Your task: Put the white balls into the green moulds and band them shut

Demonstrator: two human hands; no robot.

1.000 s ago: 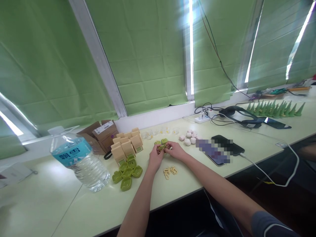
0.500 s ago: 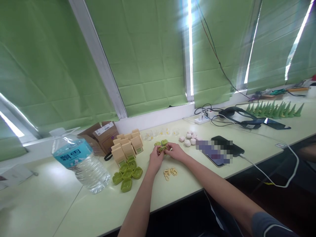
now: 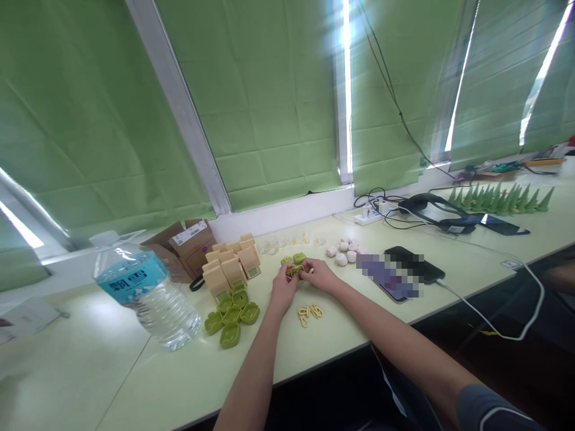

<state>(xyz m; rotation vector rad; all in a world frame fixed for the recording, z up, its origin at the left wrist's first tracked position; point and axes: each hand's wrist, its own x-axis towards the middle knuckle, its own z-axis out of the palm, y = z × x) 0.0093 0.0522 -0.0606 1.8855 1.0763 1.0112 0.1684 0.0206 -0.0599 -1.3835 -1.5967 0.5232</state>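
Note:
My left hand [image 3: 284, 286] and my right hand [image 3: 318, 273] meet over the middle of the table. Between their closed fingertips they grip a small green plastic piece [image 3: 296, 269], with the fingers covering part of it. Just beyond sits another green piece [image 3: 299, 258] on the table. Nearer to me lies a small heap of pale yellow loops [image 3: 309, 313]. To the left of my left hand stand several open green plastic cups [image 3: 232, 315], in front of a group of beige plastic blocks [image 3: 231, 263]. White rounded pieces [image 3: 345, 251] are clustered beyond my right hand.
A large water bottle [image 3: 146, 293] and a cardboard box [image 3: 188, 248] stand at the left. Small clear pieces [image 3: 293, 239] line the back. Two phones [image 3: 415, 266], a white cable [image 3: 489, 326], a power strip [image 3: 368, 216], a black headset [image 3: 442, 214] and green cones [image 3: 503, 199] occupy the right.

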